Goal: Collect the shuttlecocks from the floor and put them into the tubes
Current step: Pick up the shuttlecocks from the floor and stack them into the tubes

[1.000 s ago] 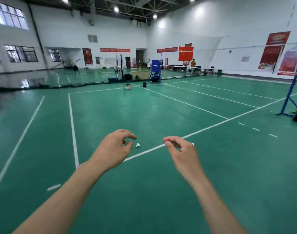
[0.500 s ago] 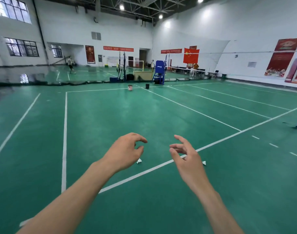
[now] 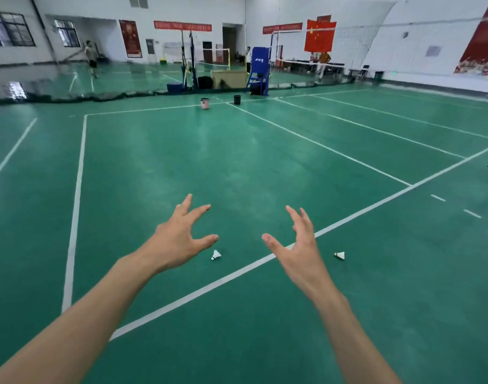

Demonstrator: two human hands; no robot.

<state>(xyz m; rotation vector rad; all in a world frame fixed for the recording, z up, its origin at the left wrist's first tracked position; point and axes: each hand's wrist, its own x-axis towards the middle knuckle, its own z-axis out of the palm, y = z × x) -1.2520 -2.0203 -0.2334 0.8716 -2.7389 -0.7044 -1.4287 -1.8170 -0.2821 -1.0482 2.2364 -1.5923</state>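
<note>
Two white shuttlecocks lie on the green court floor. One shuttlecock [image 3: 215,255] lies on its side between my hands, just below the thumb of my left hand [image 3: 179,239]. The second shuttlecock [image 3: 339,255] lies to the right of my right hand [image 3: 298,250], past the white line. Both hands are stretched forward above the floor with fingers spread, holding nothing. No tube is in view.
A pink bin [image 3: 205,103] and a black bin [image 3: 237,99] stand at the far court line. Behind them are a dark net along the floor, a blue umpire chair [image 3: 259,70], net posts and a cardboard box. People stand far off on other courts.
Both hands have gone from curled fingers to spread fingers. The view has moved closer, so the shuttlecocks appear larger and nearer my hands.
</note>
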